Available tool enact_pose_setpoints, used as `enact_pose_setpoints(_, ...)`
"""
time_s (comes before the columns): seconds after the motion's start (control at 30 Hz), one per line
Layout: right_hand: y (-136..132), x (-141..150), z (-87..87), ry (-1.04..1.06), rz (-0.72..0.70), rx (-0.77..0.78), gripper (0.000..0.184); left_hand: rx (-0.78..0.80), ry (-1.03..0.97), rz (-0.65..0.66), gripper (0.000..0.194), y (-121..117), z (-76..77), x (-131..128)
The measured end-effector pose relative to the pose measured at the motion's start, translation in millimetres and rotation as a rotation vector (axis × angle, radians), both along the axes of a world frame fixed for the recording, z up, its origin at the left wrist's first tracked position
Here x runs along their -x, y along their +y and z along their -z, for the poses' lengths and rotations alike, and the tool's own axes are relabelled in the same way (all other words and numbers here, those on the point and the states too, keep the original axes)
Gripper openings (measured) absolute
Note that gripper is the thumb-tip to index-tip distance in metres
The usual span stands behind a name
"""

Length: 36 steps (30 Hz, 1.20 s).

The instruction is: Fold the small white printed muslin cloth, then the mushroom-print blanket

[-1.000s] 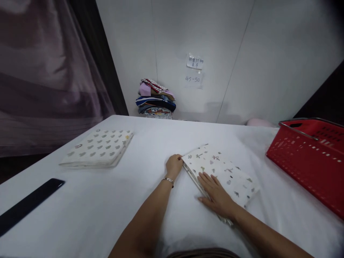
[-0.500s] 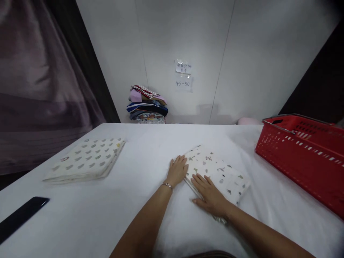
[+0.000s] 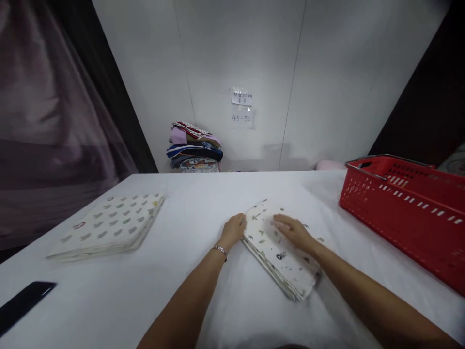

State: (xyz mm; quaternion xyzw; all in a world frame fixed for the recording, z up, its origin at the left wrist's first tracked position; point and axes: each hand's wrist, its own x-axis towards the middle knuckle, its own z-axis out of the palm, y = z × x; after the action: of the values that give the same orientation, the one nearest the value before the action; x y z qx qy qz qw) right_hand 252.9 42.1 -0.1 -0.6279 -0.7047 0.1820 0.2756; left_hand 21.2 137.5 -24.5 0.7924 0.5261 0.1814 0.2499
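A folded white cloth (image 3: 269, 257) with small printed motifs lies slanted on the white table, its stacked layers showing along the lower left edge. At its left corner, my left hand (image 3: 232, 231), with a bracelet on the wrist, has its fingers closed on the edge; the thumb is hard to make out. My right hand (image 3: 294, 233) is over the upper middle of the cloth, fingers stretched out and slightly blurred. Whether its palm presses on the fabric I cannot tell. Farther left lies another folded cloth (image 3: 112, 223), white with grey prints, apart from both hands.
A red plastic basket (image 3: 399, 218) with a metal handle stands on the right of the table (image 3: 189, 295). A dark flat object (image 3: 27, 300) lies at the near left. Folded fabrics (image 3: 196, 148) are piled by the wall, below paper labels (image 3: 242, 109). A purple curtain (image 3: 47, 121) hangs left.
My right hand has moved up and away from the cloth's near edge onto its upper middle. My left hand has gone from flat to closed at the corner. The view has shifted slightly.
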Motion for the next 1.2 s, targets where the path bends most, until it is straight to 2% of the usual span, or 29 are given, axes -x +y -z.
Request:
enact_pose_setpoints(0.03,12.9,-13.1,-1.0,-0.054,0.068,-0.003,0.050,0.024,0.009,-0.047,0.040,2.4,-3.2,0.1)
enact_pose_setpoints(0.13,45.9,-43.5,-0.1,-0.201,0.227,0.190,0.054,0.092,0.053,-0.156,0.046,10.3,-12.1,-1.5)
enact_pose_setpoints(0.2,59.2,-52.1,1.7,-0.256,0.251,0.295,0.059,0.139,0.071,-0.185,0.047,16.2,-16.2,-3.1)
enact_pose_setpoints(0.3,68.8,-51.5,2.6,-0.284,0.228,0.318,0.058,0.201,0.073,-0.209,0.036,22.5,-19.5,-1.5)
enact_pose_setpoints(0.4,78.3,-43.5,-0.4,-0.272,0.191,0.293,0.049,0.235,0.061,-0.228,0.025,19.0,-20.5,10.6)
enact_pose_setpoints(0.5,97.1,-27.6,-4.6,-0.258,0.128,0.228,0.046,0.255,0.045,-0.267,0.024,3.4,-19.3,34.2)
enact_pose_setpoints(0.63,126.3,12.9,-4.7,-0.258,0.012,0.140,0.050,0.260,-0.018,-0.383,0.029,-26.6,-14.7,69.4)
enact_pose_setpoints(0.73,131.4,45.7,-0.5,-0.295,-0.064,0.128,0.047,0.226,0.018,-0.467,0.037,-43.5,-11.4,85.1)
enact_pose_setpoints(0.8,121.3,60.4,2.1,-0.328,-0.075,0.117,0.044,0.210,0.039,-0.477,0.041,-49.0,-9.8,88.6)
enact_pose_setpoints(0.87,99.9,67.7,3.6,-0.360,-0.072,0.084,0.045,0.199,0.049,-0.464,0.043,-50.9,-8.9,88.5)
enact_pose_setpoints(0.93,69.1,69.5,4.5,-0.380,-0.126,0.053,0.048,0.188,0.057,-0.448,0.043,-51.4,-8.6,87.1)
enact_pose_setpoints(1.07,-1.1,65.4,5.9,-0.362,-0.343,0.085,0.052,0.175,0.056,-0.447,0.043,-51.7,-8.3,86.0)
enact_pose_setpoints(1.13,-30.8,61.7,8.1,-0.365,-0.358,0.094,0.051,0.170,0.050,-0.446,0.043,-51.8,-7.8,86.7)
enact_pose_setpoints(1.2,-54.8,57.9,13.1,-0.401,-0.309,0.075,0.049,0.162,0.040,-0.442,0.044,-52.2,-7.3,87.2)
